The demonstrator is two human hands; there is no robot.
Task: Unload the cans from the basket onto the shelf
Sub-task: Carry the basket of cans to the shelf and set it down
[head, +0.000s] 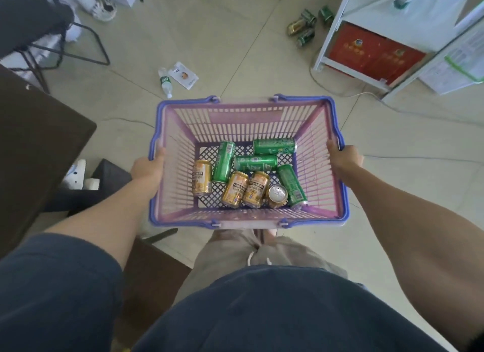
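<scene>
A pink basket [180,131] with a purple rim hangs in front of me above the floor. My left hand [148,167] grips its left rim and my right hand [343,159] grips its right rim. On its bottom lie several green cans [255,163] and several gold cans [201,177]; one gold can [277,195] stands upright showing its silver top. The white shelf [337,24] stands at the upper right, well beyond the basket.
Several green and gold cans [306,24] lie on the floor left of the shelf. A red box [372,54] fills its bottom level. A water bottle [165,83] and a packet lie on the tiles ahead. A dark table [34,131] and a chair [39,24] are at left.
</scene>
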